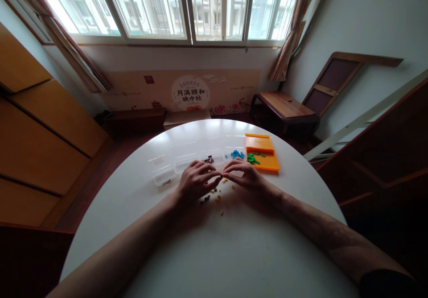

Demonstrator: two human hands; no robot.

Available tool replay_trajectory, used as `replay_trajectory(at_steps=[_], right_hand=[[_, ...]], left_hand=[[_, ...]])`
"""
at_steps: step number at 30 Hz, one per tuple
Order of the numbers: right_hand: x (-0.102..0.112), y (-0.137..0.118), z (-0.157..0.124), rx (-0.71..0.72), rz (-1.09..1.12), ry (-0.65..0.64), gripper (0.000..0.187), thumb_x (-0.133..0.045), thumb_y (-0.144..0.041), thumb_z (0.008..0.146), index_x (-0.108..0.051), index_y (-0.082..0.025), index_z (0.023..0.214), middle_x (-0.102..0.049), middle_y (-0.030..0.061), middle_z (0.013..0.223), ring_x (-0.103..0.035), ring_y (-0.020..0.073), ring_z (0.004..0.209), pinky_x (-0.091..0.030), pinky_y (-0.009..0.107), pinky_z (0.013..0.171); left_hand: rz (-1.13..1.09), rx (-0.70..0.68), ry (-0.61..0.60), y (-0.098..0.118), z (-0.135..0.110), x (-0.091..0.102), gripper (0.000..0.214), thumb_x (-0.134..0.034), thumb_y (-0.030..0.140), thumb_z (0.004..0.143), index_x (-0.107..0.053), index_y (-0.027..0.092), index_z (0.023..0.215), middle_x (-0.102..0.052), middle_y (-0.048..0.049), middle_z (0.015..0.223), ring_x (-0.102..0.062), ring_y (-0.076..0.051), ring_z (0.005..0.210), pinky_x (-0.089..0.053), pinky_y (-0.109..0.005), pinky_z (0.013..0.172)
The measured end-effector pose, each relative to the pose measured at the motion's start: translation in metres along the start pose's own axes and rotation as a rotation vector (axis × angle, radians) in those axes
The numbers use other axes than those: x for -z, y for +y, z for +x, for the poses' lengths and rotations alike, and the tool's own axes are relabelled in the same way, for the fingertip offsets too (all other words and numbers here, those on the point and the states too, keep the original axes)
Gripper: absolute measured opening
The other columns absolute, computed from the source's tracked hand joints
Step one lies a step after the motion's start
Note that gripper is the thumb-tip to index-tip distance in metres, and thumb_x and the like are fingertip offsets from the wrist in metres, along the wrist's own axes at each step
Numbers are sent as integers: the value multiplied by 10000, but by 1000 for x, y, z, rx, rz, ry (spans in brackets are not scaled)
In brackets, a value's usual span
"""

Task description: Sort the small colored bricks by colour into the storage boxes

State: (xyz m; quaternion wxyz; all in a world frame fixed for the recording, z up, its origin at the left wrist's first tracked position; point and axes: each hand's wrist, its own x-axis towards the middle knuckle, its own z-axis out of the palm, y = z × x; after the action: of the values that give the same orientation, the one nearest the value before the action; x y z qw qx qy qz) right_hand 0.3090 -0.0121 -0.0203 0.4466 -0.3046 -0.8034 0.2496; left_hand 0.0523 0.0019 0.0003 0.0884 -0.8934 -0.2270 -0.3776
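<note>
Both my hands rest on the round white table (214, 253), fingertips almost meeting at its middle. My left hand (196, 181) has its fingers curled and pinched toward the right hand. My right hand (243, 176) is pinched the same way; what the fingertips hold is too small to make out. Several tiny yellow and dark pieces (214, 196) lie scattered on the table just below the hands. Behind the hands stands a row of clear plastic compartments (182, 162), one holding dark pieces (209, 159), another holding blue pieces (237, 154).
An orange tray (262, 151) with green pieces (253, 158) sits to the right of the clear boxes. Beyond the table are a low wooden bench (284, 106), a printed board under the window, and wooden cabinets on the left.
</note>
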Motion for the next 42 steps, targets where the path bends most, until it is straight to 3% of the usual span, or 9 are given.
replay_trajectory(at_steps=[3, 10, 14, 22, 24, 27, 34, 42], right_hand=[[1, -2, 1, -12, -6, 10, 154, -745, -365, 1059, -825, -248, 1000, -821, 48, 1044, -716, 224, 976, -520, 439, 995], [2, -3, 1, -19, -29, -16, 165, -720, -329, 1066, -807, -241, 956, -810, 44, 1022, -715, 214, 969, -519, 419, 988], [2, 0, -1, -19, -28, -22, 159, -721, -327, 1065, -810, -234, 971, -810, 52, 1032, -717, 213, 982, -525, 413, 990], [3, -2, 0, 5, -56, -47, 176, -707, -325, 1069, -804, -236, 954, -810, 51, 1010, -719, 213, 958, -536, 418, 1001], [3, -2, -1, 18, -67, -65, 158, -713, -317, 1064, -798, -241, 955, -811, 48, 1023, -720, 212, 961, -533, 420, 1011], [4, 1, -2, 27, -82, -87, 125, -721, -305, 1058, -796, -252, 972, -809, 39, 1043, -719, 212, 984, -525, 421, 1023], [5, 0, -3, 33, -99, -82, 93, -739, -268, 1040, -783, -256, 960, -809, 29, 1035, -718, 210, 977, -526, 419, 1008], [5, 1, -2, 41, -107, -87, 87, -728, -257, 1039, -770, -245, 964, -813, 41, 1032, -724, 210, 979, -546, 426, 1021]], left_hand=[[-1, 79, -20, -1, 0, 0, 82, -756, 330, 1014, -824, 284, 1009, -812, -13, 912, -728, -167, 823, -514, -343, 830], [114, 453, 39, -10, -2, -2, 149, -757, 374, 1028, -834, 260, 970, -808, -26, 959, -716, -213, 865, -477, -383, 887], [117, 555, 39, -12, -3, -1, 138, -789, 387, 1008, -849, 263, 994, -814, -27, 981, -696, -207, 815, -452, -392, 890], [-34, 500, 32, -11, 1, 2, 165, -716, 341, 1038, -825, 239, 967, -794, -26, 954, -668, -183, 787, -486, -372, 892], [-138, 428, -33, -13, 5, 7, 175, -711, 338, 1031, -815, 234, 935, -788, -24, 933, -664, -170, 761, -503, -347, 852], [-206, 325, -237, -15, 14, 18, 168, -739, 354, 997, -810, 251, 884, -779, -10, 888, -652, -161, 721, -490, -316, 751], [-16, 271, -453, -14, 19, 32, 83, -774, 342, 918, -806, 266, 908, -806, -8, 943, -735, -218, 848, -500, -364, 836], [37, 339, -520, -7, 18, 27, 64, -758, 253, 857, -802, 276, 817, -792, 3, 873, -708, -207, 774, -488, -370, 833]])
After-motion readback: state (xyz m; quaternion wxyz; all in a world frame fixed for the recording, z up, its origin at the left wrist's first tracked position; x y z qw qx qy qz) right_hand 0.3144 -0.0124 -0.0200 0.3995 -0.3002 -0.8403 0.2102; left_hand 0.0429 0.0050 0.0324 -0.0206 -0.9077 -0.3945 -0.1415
